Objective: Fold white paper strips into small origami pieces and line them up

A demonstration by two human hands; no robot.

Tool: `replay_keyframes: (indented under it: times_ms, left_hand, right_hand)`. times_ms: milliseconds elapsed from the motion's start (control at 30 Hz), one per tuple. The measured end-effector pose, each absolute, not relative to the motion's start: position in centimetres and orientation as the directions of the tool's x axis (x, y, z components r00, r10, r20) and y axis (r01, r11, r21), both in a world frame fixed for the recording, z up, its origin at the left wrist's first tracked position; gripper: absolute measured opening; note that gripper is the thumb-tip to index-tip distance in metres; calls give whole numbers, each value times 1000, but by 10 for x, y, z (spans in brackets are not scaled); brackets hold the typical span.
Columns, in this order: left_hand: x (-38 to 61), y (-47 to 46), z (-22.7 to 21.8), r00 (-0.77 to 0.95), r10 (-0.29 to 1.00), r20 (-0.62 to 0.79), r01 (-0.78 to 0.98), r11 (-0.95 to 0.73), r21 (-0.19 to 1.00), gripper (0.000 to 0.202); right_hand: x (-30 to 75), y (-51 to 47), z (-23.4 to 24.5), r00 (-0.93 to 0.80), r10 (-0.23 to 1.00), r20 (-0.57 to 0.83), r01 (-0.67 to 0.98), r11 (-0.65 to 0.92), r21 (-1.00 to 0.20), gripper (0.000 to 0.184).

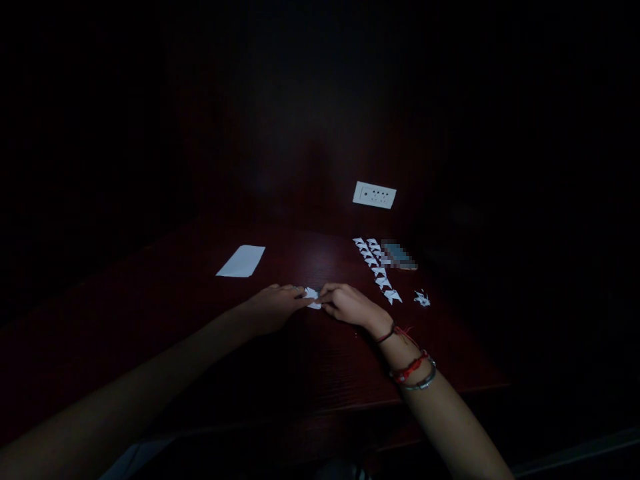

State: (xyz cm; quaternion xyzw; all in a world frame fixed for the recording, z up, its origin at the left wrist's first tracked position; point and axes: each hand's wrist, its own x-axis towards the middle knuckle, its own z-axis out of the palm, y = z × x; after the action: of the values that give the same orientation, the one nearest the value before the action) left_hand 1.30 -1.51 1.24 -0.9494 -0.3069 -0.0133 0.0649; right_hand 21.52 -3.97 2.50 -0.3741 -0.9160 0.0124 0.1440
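Note:
A small white folded paper piece (313, 297) lies on the dark red wooden table (200, 320), pinched between both hands. My left hand (274, 307) closes on its left side with the fingertips pressed to it. My right hand (347, 304) grips its right side; the wrist wears red thread bands and a metal bangle. Most of the paper is hidden by the fingers.
Two rows of several small folded white paper shapes (377, 267) lie to the right, with one separate folded piece (422, 299) further right. A blurred bluish object (399, 256) sits beside them. A white sheet (242, 261) lies at the back left. A white wall socket (374, 195) is behind. The surroundings are very dark.

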Motion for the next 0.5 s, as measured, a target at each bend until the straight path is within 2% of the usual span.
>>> replay_keyframes:
  times_ms: [200,367,500]
  left_hand:
    - [12,-17,14,804,591,69,594,-795,-121,47]
    - [13,-19,14,803,586,106,596,-787,-162,43]
    - [12,-20,17,823,556,119,568,-803,-179,44]
  right_hand:
    - [221,-43,31,-646,735,204,740,669,-69,22]
    - [223,-40,29,-641,726,249,742,669,-38,27]
    - [221,-39,28,-671,708,219,720,693,-34,25]
